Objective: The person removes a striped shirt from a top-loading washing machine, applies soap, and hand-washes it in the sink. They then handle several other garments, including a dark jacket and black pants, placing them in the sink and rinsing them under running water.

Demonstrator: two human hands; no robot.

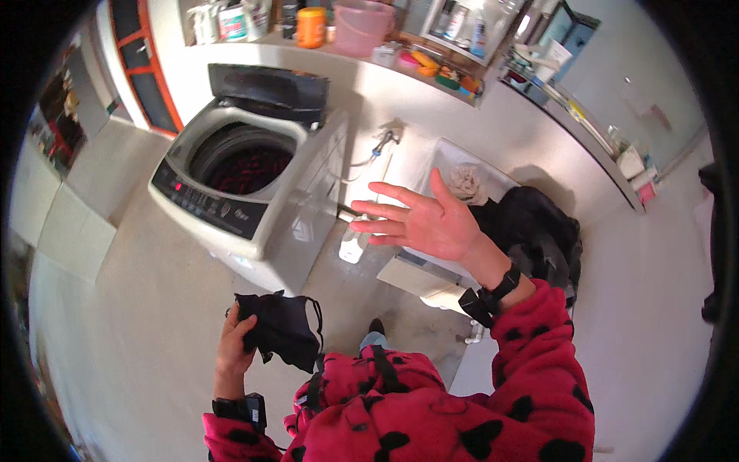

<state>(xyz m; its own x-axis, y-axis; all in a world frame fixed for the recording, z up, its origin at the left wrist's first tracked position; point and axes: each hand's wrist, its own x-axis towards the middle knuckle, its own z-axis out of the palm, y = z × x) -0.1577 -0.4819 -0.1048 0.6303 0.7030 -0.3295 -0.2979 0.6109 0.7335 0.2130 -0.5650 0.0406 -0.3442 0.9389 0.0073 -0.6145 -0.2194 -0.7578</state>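
Note:
My left hand [235, 343] grips a black cloth pouch or bag with a drawstring [283, 329], low in front of the washing machine. Raised above the floor between the machine and the sink, my right hand [424, 222] is empty, its palm up and fingers spread. The top-loading washing machine [288, 213] has its lid [268, 86] raised, with dark red items visible in the drum [248, 167]. A red light glows on its control panel. Dark clothes [537, 231] are heaped on the right side of the white sink [447, 156], and a beige cloth [469, 183] lies inside it.
A wall tap with a hose [389, 138] is between machine and sink. A white bottle [353, 239] stands on the floor. Along the ledge are a pink bucket [362, 29], an orange tub [311, 28], bottles and brushes. An orange-framed door [144, 69] is at upper left.

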